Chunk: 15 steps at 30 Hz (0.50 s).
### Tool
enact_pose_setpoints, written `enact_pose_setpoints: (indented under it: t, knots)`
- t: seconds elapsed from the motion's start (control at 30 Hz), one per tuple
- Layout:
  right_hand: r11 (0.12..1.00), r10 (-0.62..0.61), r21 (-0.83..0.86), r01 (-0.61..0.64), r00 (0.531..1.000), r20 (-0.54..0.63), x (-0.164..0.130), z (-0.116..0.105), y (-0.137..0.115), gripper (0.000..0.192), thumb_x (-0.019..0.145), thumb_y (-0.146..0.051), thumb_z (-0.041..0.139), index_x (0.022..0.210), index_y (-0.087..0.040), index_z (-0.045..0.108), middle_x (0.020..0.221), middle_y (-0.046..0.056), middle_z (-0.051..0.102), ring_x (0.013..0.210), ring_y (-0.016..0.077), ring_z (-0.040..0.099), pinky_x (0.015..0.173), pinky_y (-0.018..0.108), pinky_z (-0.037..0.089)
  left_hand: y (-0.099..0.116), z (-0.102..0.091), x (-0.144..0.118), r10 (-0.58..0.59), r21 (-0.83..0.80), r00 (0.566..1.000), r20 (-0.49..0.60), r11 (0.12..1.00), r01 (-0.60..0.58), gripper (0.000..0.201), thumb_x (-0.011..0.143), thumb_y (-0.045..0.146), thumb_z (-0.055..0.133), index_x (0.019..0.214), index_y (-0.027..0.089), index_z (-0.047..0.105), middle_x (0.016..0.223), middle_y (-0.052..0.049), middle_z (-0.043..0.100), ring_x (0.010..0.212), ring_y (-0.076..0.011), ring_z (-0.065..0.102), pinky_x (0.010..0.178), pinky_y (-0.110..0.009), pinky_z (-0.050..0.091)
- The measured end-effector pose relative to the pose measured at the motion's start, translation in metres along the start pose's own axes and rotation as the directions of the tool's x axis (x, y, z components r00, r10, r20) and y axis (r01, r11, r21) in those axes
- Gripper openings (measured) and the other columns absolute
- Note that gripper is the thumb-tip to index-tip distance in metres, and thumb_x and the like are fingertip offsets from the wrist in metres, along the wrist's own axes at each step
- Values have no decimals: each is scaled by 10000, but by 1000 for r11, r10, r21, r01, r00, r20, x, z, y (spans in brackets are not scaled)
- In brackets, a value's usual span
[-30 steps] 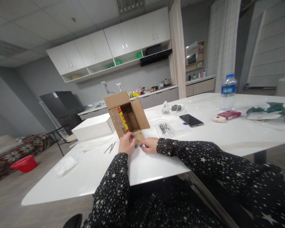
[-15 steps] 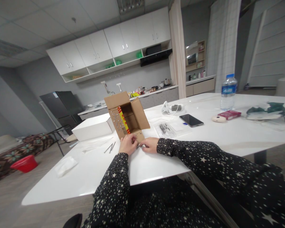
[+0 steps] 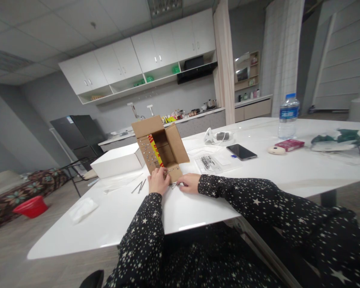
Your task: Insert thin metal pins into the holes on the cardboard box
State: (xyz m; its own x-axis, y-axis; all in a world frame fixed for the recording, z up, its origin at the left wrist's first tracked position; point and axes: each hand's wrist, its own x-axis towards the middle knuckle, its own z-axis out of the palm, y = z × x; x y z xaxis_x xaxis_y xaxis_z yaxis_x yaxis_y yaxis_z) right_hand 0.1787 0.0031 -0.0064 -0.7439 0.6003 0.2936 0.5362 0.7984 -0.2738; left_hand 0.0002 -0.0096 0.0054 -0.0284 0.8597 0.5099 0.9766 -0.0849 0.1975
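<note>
An opened cardboard box (image 3: 175, 145) stands on the white table, its flaps spread, with small shiny pieces dotted over the left and lower flaps. My left hand (image 3: 159, 182) is at the corner between those flaps, its fingers bent together; whatever they pinch is too small to make out. Just right of it, my right hand (image 3: 190, 183) rests on the table with curled fingers. Its fingertips touch small silvery pieces (image 3: 173, 185) in front of the box's lower flap. Two pairs of tweezers or similar slim metal tools (image 3: 138, 186) lie left of my left hand.
A white box (image 3: 117, 161) is behind on the left, with a crumpled tissue (image 3: 83, 209) nearer. To the right are clear plastic bags (image 3: 210, 163), a phone (image 3: 241, 152), a pale round-edged case (image 3: 276, 150), a dark red box (image 3: 291, 144) and a water bottle (image 3: 288, 117).
My left hand has shifted slightly left and up, away from my right fingertips, onto the flap's corner. More of the silvery pieces shows between the hands. My right hand stays in place.
</note>
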Motion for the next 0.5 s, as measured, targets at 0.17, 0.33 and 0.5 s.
enact_pose_setpoints:
  t: [0.17, 0.33, 0.5]
  knots:
    - [1000, -3, -15, 3, 1000, -6, 0, 0, 0, 331, 756, -249, 502, 1021, -152, 675, 692, 41, 663, 642, 157, 566, 608, 243, 380, 2, 1, 0, 13, -1, 1000, 1, 1000, -13, 205, 846, 301, 431, 977, 229, 571, 1009, -81, 589, 1026, -244, 512, 877, -418, 359]
    - [1000, 2, -10, -2, 1000, 3, -2, -4, -4, 351, 754, -240, 490, 1039, -153, 675, 641, 25, 653, 587, 143, 550, 566, 232, 371, 1, 4, 2, 51, 61, 998, -29, 997, -49, 191, 868, 278, 401, 962, 215, 555, 1016, -86, 588, 1013, -242, 512, 868, -412, 362]
    - [1000, 3, -11, -3, 1000, 13, -3, -6, -6, 368, 749, -232, 489, 1055, -143, 674, 642, 29, 656, 581, 140, 549, 557, 227, 370, -1, 8, 4, 95, 138, 994, -50, 987, -88, 209, 892, 278, 353, 969, 205, 532, 1029, -93, 582, 1008, -249, 508, 855, -416, 359]
